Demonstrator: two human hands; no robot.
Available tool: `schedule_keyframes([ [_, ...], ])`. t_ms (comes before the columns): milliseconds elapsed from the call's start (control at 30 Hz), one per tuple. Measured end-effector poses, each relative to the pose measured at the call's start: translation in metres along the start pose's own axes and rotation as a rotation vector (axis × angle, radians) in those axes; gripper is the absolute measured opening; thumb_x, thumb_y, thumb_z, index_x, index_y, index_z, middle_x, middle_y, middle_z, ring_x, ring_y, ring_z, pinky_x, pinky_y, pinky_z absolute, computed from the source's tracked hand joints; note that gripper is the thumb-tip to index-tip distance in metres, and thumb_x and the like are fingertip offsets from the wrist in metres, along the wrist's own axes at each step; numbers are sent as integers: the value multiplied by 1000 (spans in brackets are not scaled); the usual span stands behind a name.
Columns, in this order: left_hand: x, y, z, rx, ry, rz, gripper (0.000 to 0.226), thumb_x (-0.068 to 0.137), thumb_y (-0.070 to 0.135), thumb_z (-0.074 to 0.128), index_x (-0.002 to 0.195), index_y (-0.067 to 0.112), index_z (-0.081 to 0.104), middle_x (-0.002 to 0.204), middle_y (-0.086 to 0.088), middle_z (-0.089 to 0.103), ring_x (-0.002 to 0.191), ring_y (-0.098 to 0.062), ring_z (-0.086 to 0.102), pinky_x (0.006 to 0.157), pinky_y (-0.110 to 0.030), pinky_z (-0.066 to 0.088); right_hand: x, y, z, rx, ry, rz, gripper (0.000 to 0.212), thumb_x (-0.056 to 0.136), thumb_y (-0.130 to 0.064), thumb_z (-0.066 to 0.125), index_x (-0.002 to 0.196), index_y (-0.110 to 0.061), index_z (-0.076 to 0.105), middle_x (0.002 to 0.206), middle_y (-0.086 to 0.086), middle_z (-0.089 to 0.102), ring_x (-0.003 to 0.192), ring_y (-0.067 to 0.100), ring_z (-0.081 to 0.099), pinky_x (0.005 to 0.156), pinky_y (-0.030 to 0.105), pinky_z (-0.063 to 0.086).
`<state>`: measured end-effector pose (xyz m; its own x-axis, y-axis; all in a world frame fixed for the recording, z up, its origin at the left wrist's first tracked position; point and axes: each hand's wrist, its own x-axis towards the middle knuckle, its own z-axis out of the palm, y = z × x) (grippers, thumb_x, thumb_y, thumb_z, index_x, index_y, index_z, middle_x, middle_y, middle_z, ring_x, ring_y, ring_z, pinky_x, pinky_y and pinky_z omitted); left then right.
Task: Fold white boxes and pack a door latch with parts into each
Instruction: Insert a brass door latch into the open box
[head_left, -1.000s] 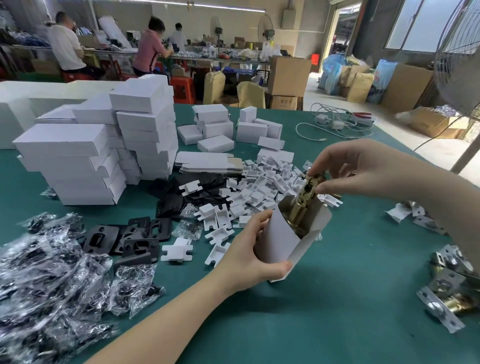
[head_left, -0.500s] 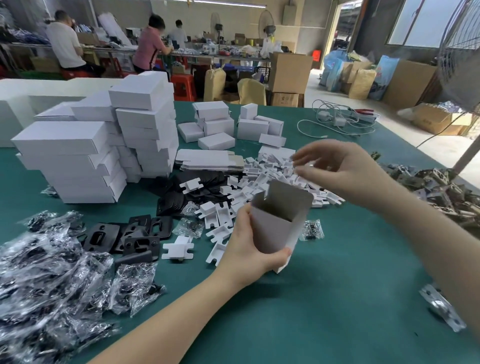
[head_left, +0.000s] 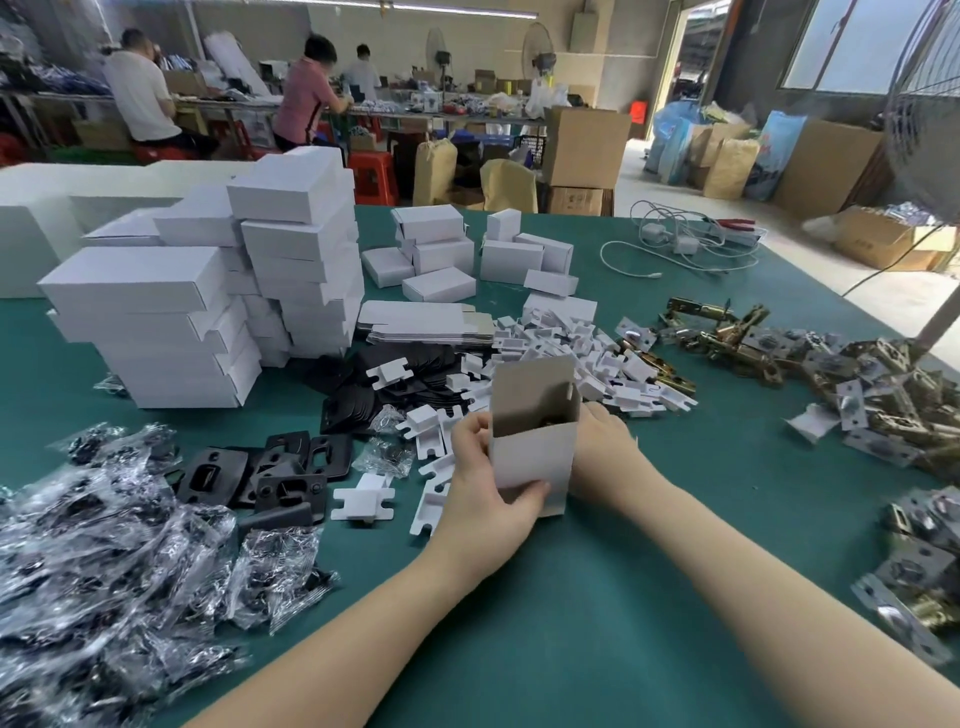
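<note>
Fingers of my left hand (head_left: 488, 499) gripped the open white box (head_left: 532, 457) upright on the green table (head_left: 597, 623); my right hand (head_left: 605, 447) pressed behind, grip unclear. Packing seemed done; closing the flap (head_left: 535, 384) looked next.

Your left hand (head_left: 488, 499) grips an upright open white box (head_left: 532, 457) on the green table (head_left: 597, 623), thumb across its near face. Your right hand (head_left: 602, 441) holds its right side. Stacked closed boxes (head_left: 208, 296) stand far left; brass latches (head_left: 857, 384) lie right.
</note>
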<state>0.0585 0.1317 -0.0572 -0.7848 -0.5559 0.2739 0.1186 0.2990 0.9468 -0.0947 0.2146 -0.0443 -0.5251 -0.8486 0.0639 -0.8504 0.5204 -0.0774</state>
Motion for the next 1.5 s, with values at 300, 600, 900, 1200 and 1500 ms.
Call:
schedule_keyframes([
  [300,8,1,-18,50,-95,-13,62,81,3,72,114,42,38,113,9,60,95,5,60,78,-9,46,21,-3,-12,115,57,-1,18,92,-20,53,108,-15,59,110,8,62,101,29,58,71,28,35],
  [600,7,2,-17,32,-91,-15,65,81,7,73,111,51,36,116,7,59,101,-2,59,82,-14,48,18,-11,-25,413,20,-123,4,83,-28,59,83,-29,63,87,-6,65,87,21,60,74,30,50],
  [900,7,1,-17,31,-116,-23,62,83,7,71,112,48,35,115,9,58,95,6,59,78,-7,46,-2,29,-36,-72,-128,16,35,88,-55,62,110,-29,69,116,-2,64,110,20,58,82,31,48],
  [1200,6,1,-16,2,-120,-31,60,85,2,70,114,42,36,114,6,58,91,8,59,79,-9,47,-28,42,-30,103,-73,35,34,85,-46,69,112,-24,71,99,-5,63,91,12,59,79,26,48],
  [1500,6,1,-17,17,-127,-25,59,85,6,70,114,43,34,114,8,58,91,9,58,76,-7,46,-35,25,-51,378,-13,121,14,88,-28,69,102,-32,70,97,-7,69,87,18,67,66,15,47],
])
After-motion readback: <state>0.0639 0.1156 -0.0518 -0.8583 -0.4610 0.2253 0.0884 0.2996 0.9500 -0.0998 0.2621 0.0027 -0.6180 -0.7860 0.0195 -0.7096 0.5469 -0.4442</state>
